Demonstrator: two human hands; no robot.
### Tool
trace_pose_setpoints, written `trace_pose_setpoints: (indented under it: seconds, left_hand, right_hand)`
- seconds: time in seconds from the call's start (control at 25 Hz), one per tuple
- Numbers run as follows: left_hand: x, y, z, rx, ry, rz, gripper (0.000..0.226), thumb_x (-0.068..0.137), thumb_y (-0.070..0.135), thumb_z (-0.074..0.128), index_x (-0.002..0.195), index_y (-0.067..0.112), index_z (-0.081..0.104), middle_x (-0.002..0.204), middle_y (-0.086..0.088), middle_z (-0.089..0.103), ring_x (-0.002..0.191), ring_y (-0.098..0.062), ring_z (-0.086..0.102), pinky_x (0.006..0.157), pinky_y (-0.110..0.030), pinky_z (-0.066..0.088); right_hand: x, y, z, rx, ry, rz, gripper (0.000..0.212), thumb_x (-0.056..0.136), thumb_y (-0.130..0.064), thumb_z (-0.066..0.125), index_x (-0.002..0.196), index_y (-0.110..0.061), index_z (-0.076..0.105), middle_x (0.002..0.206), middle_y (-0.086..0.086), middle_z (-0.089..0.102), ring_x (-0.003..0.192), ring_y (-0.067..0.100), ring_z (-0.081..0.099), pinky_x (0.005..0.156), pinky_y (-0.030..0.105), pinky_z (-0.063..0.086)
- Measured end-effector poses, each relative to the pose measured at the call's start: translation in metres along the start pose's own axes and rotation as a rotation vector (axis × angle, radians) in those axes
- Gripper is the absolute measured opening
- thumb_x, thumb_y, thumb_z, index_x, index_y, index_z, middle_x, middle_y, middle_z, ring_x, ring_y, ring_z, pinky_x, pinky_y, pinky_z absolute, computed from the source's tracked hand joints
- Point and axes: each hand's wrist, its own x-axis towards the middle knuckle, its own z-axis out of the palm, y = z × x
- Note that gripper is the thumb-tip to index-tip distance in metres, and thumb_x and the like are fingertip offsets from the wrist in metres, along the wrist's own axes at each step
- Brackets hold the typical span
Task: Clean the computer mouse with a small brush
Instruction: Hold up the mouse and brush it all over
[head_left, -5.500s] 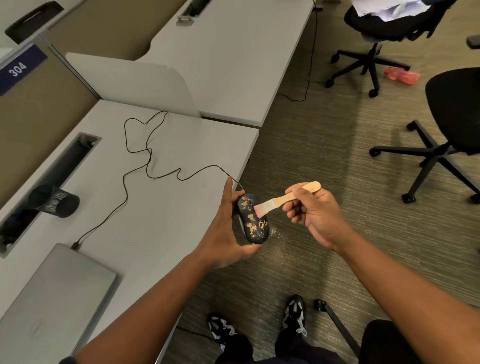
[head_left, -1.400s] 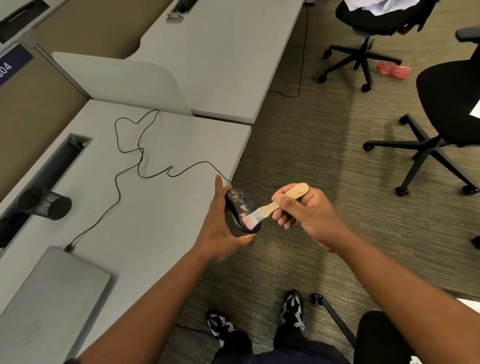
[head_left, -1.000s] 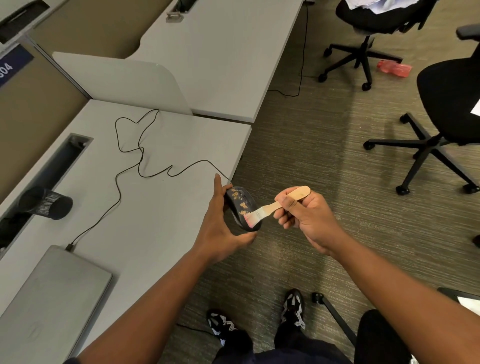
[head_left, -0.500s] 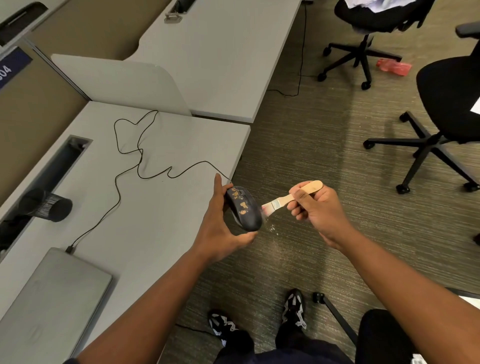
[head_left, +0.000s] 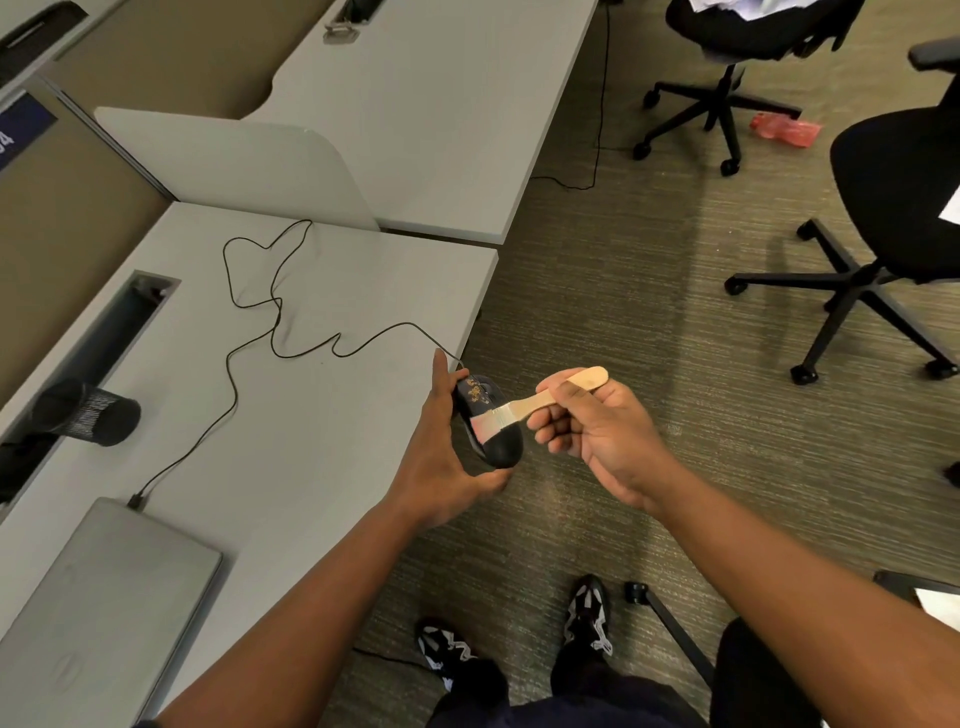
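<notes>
A black computer mouse (head_left: 500, 441) with yellowish crumbs near its front end is held just past the desk's right edge, above the carpet. My left hand (head_left: 441, 457) grips it from the left side and below. My right hand (head_left: 597, 426) pinches the wooden handle of a small brush (head_left: 540, 401). The pale pink bristles lie across the middle of the mouse's top. The mouse's thin black cable (head_left: 270, 322) loops over the grey desk (head_left: 311, 441) to a closed laptop.
A closed grey laptop (head_left: 98, 597) lies at the desk's near left, with a black mesh cup (head_left: 85, 413) on its side by a cable slot. Black office chairs (head_left: 893, 208) stand on the carpet to the right. My feet are below.
The brush has come back from the right of the mouse and its bristles now rest on the mouse's top. Over the frames, fewer crumbs show on the mouse.
</notes>
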Motion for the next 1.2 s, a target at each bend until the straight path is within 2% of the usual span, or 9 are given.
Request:
trace_pose_setpoints:
  seconds: [0.16, 0.28, 0.64, 0.8, 1.0, 1.2]
  left_hand:
    - [0.0, 0.0, 0.0, 0.01, 0.011, 0.002, 0.15, 0.066, 0.029, 0.098, 0.152, 0.059, -0.021, 0.162, 0.011, 0.035, 0.146, -0.004, 0.041, 0.113, -0.006, 0.03]
    - [-0.001, 0.0, -0.001, 0.017, 0.013, 0.001, 0.151, 0.066, 0.032, 0.099, 0.155, 0.054, -0.022, 0.162, 0.012, 0.036, 0.145, -0.004, 0.042, 0.117, -0.013, 0.031]
    - [0.001, 0.003, -0.004, 0.006, 0.008, 0.013, 0.153, 0.066, 0.032, 0.099, 0.161, 0.041, -0.021, 0.158, 0.014, 0.037, 0.144, -0.002, 0.043, 0.115, -0.011, 0.031]
    - [-0.001, 0.003, -0.004, 0.021, -0.001, 0.019, 0.153, 0.066, 0.031, 0.099, 0.159, 0.045, -0.022, 0.158, 0.015, 0.037, 0.144, -0.003, 0.043, 0.118, -0.015, 0.032]
    - [-0.005, 0.004, 0.0, 0.032, 0.004, 0.011, 0.152, 0.065, 0.033, 0.099, 0.154, 0.056, -0.022, 0.164, 0.01, 0.033, 0.149, -0.007, 0.039, 0.123, -0.033, 0.036]
    - [-0.009, 0.007, 0.002, 0.033, 0.007, 0.017, 0.147, 0.063, 0.037, 0.096, 0.148, 0.066, -0.021, 0.164, 0.014, 0.031, 0.149, -0.006, 0.037, 0.124, -0.034, 0.036]
  right_hand:
    - [0.001, 0.004, 0.001, -0.016, 0.017, 0.008, 0.019, 0.106, -0.016, 0.053, 0.109, -0.001, 0.065, 0.08, 0.016, 0.073, 0.065, 0.019, 0.066, 0.057, 0.023, 0.054]
    - [0.001, 0.002, -0.003, -0.038, 0.044, -0.005, 0.019, 0.106, -0.016, 0.054, 0.108, -0.001, 0.065, 0.079, 0.016, 0.073, 0.064, 0.018, 0.066, 0.056, 0.023, 0.054]
    - [0.009, -0.004, -0.021, -0.135, 0.126, -0.024, 0.019, 0.108, -0.014, 0.052, 0.11, 0.0, 0.065, 0.075, 0.012, 0.074, 0.063, 0.017, 0.066, 0.055, 0.022, 0.054]
    - [0.01, -0.006, -0.027, -0.221, 0.194, -0.046, 0.02, 0.106, -0.017, 0.055, 0.112, -0.001, 0.066, 0.078, 0.009, 0.073, 0.065, 0.016, 0.063, 0.055, 0.023, 0.051]
    - [0.003, -0.013, -0.019, 0.013, 0.128, -0.015, 0.02, 0.105, -0.02, 0.056, 0.111, -0.007, 0.069, 0.078, 0.007, 0.07, 0.064, 0.012, 0.062, 0.058, 0.022, 0.05]
    - [0.003, -0.008, -0.003, 0.114, 0.094, 0.099, 0.023, 0.105, -0.017, 0.055, 0.115, -0.001, 0.068, 0.077, 0.01, 0.072, 0.063, 0.014, 0.064, 0.055, 0.022, 0.051]
